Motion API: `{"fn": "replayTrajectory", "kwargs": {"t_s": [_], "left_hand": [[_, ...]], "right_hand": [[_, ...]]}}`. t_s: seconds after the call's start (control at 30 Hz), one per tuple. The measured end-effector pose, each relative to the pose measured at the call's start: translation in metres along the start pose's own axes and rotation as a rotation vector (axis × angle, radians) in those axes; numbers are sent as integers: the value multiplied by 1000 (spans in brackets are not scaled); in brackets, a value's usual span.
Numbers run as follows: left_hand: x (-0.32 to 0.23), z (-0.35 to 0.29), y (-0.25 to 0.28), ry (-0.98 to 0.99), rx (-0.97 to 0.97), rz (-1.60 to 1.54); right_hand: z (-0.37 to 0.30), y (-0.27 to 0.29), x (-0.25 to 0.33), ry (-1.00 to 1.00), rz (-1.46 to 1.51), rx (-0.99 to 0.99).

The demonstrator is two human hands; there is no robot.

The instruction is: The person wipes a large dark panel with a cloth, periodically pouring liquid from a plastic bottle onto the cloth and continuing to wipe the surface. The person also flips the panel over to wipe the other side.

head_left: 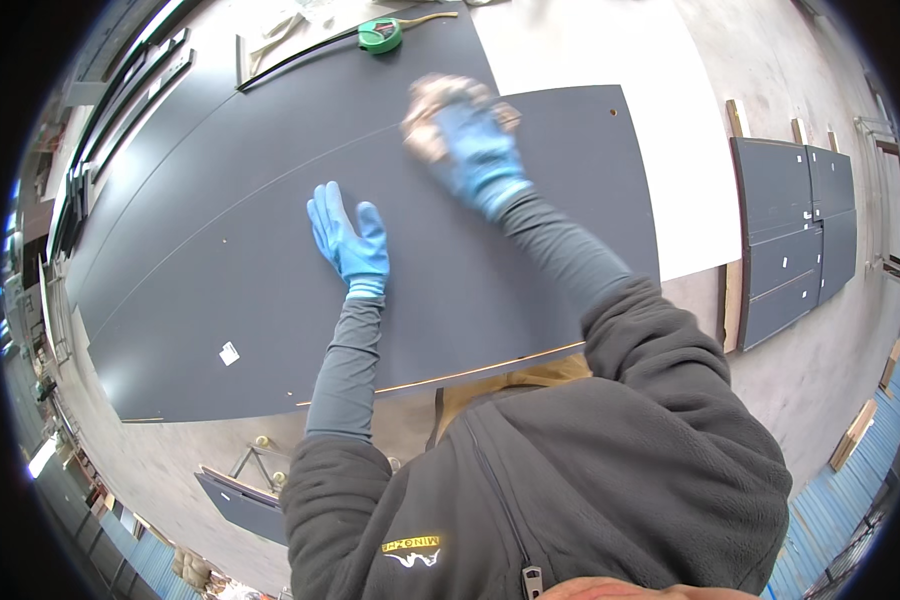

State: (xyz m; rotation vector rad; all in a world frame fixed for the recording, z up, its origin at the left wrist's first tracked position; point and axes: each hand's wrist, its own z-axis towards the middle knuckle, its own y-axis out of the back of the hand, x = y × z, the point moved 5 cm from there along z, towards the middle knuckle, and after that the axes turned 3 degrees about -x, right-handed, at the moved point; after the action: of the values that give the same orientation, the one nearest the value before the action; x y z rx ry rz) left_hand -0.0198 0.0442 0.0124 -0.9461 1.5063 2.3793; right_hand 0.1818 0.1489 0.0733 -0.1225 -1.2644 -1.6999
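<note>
A large dark grey panel point(450, 290) lies flat in front of me. My left hand point(351, 238), in a blue glove, rests flat on it with the thumb apart from the fingers. Farther out and to the right, my right hand point(482, 150), gloved the same way, presses a crumpled beige rag point(432, 112) onto the dark surface. Motion smears both this hand and the rag. A small white label point(229, 354) is stuck to the panel near its left front corner.
At the far edge lies a green tape measure point(379, 35) beside a thin black strip point(300, 65). A white board point(670, 180) shows beyond the panel's right side. Several dark panels point(775, 190) are stacked on the right, and another dark panel point(238, 505) stands low at left.
</note>
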Motion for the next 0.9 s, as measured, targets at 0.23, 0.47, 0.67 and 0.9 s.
{"fn": "replayTrajectory", "kwargs": {"t_s": [0.23, 0.47, 0.67, 0.9], "left_hand": [[18, 42, 206, 239, -333, -601], [23, -41, 348, 399, -434, -818], [16, -186, 359, 112, -537, 21], [132, -452, 290, 1029, -25, 137]], "right_hand": [[-180, -125, 300, 581, 480, 527], [-182, -97, 285, -759, 1270, 1299], [-160, -91, 293, -1303, 1860, 896], [-180, -112, 314, -1188, 1450, 956]]}}
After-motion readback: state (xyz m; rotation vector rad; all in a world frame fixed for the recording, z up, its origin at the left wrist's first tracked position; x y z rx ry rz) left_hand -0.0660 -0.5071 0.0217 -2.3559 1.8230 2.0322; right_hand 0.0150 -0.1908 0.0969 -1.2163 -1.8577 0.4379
